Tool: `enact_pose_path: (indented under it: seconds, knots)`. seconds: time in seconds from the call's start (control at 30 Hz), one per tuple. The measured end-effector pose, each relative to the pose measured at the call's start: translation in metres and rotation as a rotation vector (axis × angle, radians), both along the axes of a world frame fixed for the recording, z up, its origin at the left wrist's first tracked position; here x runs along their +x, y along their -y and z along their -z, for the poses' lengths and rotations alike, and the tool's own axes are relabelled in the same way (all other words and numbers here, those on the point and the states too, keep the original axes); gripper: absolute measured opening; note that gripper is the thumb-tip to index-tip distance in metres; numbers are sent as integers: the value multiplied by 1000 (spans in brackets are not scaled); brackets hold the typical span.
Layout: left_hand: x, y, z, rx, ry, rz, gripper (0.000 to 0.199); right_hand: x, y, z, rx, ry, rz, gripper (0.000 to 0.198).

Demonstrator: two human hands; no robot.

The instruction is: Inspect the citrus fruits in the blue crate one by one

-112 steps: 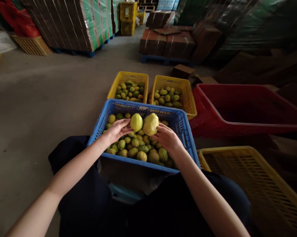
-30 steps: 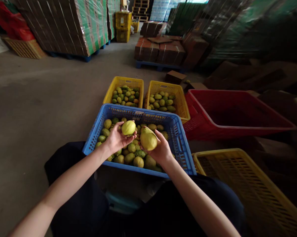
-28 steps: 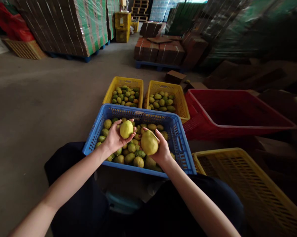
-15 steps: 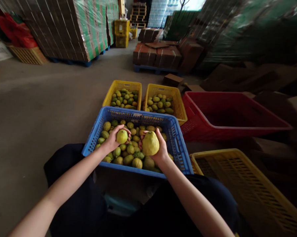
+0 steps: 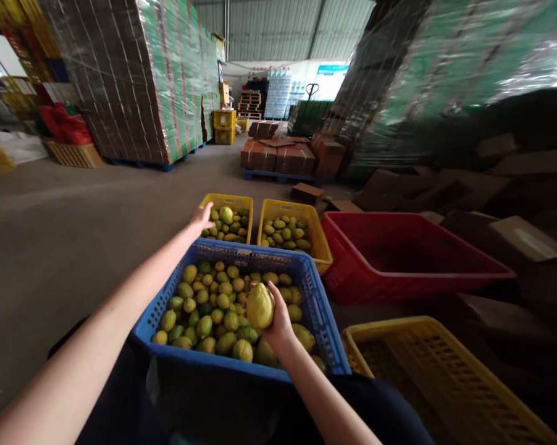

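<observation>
My left hand (image 5: 201,219) reaches out over the left rim of the far-left yellow crate (image 5: 230,199), fingers apart and nothing in them. Just right of its fingertips is a bright yellow-green lemon (image 5: 226,214), over or on the other lemons in that crate; whether it has come to rest I cannot tell. My right hand (image 5: 281,324) is wrapped round a large, bumpy yellow lemon (image 5: 260,306) above the blue crate (image 5: 328,315). Many green and yellow lemons (image 5: 204,326) of mixed sizes lie in the blue crate, close in front of my body.
A second yellow crate (image 5: 322,241) with lemons stands behind the blue one. To the right are a deep red crate (image 5: 366,290) and a yellow crate (image 5: 399,326) near my knee. Flattened cardboard, wrapped pallet stacks (image 5: 181,80) and bundled cartons (image 5: 294,157) stand farther back.
My left hand has moved forward and left from the blue crate to the far-left yellow crate and let go of its lemon. My right hand still holds the large lemon. The view has tilted up.
</observation>
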State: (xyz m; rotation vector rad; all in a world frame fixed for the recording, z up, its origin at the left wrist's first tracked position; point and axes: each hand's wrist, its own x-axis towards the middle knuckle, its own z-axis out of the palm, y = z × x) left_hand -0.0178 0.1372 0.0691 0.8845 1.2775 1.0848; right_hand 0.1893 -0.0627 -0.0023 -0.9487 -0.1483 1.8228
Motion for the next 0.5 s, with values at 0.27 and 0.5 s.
enact_pose_path:
  seconds: [0.27, 0.5]
  knots:
    - [-43, 80, 44, 57, -419, 250, 12, -14, 17, 54, -342, 199, 31, 21]
    - [-147, 143, 117, -89, -1268, 926, 33, -4, 16, 59, -419, 248, -191, 14]
